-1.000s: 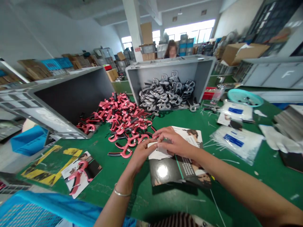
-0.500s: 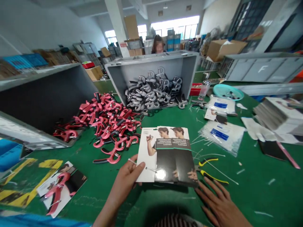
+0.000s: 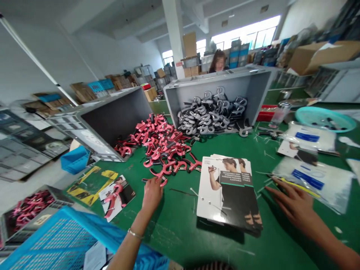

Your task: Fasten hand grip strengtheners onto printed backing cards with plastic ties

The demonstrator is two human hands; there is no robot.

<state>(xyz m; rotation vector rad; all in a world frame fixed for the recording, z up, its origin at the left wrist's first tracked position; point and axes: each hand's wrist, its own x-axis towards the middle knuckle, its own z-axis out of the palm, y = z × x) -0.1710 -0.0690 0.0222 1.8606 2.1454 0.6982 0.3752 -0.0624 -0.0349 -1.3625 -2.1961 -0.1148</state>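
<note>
My left hand is closed at the near edge of the pink pile, fingers curled down on a pink-and-black hand grip strengthener; its fingertips are partly hidden. Stretched fingers of my right hand lie apart over yellow-handled pliers, beside a bag of white cable ties. Between the hands stands a stack of printed cards, with a cable tie through the top card. At the left, another pink grip strengthener lies on a printed card.
A grey crate on its side holds grey grip strengtheners. Another tipped crate spills pink ones. A blue basket stands at the near left edge. A turquoise bowl sits far right. A person is behind the crates.
My left hand has let go of the card stack and moved left to the pink pile. My right hand has moved away from the stack onto the pliers. The view has swung left.
</note>
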